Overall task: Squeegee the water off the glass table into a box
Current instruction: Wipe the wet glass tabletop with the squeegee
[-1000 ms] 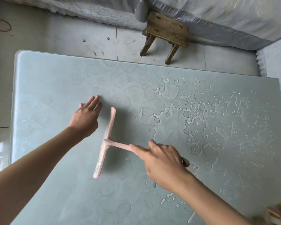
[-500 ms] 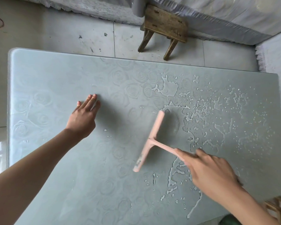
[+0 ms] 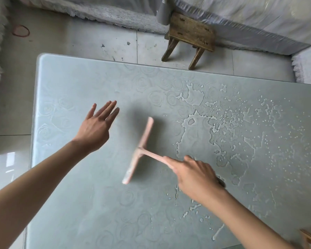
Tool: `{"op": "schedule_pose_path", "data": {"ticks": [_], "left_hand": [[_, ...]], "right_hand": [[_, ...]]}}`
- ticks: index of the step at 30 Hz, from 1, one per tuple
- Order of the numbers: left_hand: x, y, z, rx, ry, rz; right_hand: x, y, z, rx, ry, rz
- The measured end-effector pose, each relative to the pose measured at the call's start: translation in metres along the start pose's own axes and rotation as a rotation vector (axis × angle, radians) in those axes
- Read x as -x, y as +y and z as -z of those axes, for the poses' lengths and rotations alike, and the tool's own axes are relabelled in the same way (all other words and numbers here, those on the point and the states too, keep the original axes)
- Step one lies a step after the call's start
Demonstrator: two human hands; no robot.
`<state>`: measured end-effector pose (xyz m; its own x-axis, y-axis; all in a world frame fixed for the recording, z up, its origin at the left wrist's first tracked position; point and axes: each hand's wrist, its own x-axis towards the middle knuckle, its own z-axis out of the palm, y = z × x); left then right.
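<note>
Right hand (image 3: pixel 196 177) gripping pink squeegee (image 3: pixel 140 151) handle on glass table (image 3: pixel 70 83), water (image 3: pixel 223 126) right of squeegee, left hand (image 3: pixel 97 124) spread flat left of it

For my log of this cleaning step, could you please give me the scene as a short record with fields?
table: glass, rose pattern
water: puddles and drops on the right half
squeegee: pink, blurred, blade just left of the water
right hand: grips the squeegee handle
left hand: open, fingers straight, over the dry left part
stool: wooden, on the floor beyond the table
box: not in view
</note>
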<state>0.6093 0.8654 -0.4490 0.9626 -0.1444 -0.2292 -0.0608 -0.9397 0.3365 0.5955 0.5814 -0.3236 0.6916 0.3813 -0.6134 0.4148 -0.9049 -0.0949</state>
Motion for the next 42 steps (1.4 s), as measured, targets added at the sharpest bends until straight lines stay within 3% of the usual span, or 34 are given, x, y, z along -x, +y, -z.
{"op": "schedule_pose_path", "data": {"ticks": [4, 7, 14, 17, 21, 26, 32, 37, 42], "left_hand": [[0.034, 0.003, -0.006, -0.033, -0.077, 0.067], [0.049, 0.002, -0.011, -0.041, -0.123, 0.163], [0.068, 0.013, -0.02, -0.04, -0.106, 0.263], [0.074, 0.019, -0.019, -0.038, -0.11, 0.317], [0.08, 0.016, -0.019, -0.083, -0.152, 0.31], [0.078, 0.02, -0.02, -0.095, -0.17, 0.302], [0.077, 0.028, -0.025, -0.135, -0.221, 0.3], [0.077, 0.035, -0.026, -0.12, -0.191, 0.283], [0.078, 0.039, -0.025, -0.14, -0.2, 0.315]], "right_hand": [[0.029, 0.045, 0.016, 0.113, -0.084, -0.131], [0.036, 0.04, 0.031, 0.256, -0.077, -0.105], [-0.029, -0.048, 0.044, 0.169, 0.07, 0.238], [-0.066, -0.072, 0.04, 0.176, 0.074, 0.281], [-0.083, -0.051, 0.033, 0.099, 0.043, 0.218], [-0.053, 0.039, 0.031, 0.014, -0.031, 0.002], [-0.024, 0.081, 0.04, 0.095, -0.119, -0.159], [-0.015, 0.031, 0.061, 0.292, 0.059, -0.002], [-0.033, -0.028, 0.056, 0.242, 0.112, 0.261]]}}
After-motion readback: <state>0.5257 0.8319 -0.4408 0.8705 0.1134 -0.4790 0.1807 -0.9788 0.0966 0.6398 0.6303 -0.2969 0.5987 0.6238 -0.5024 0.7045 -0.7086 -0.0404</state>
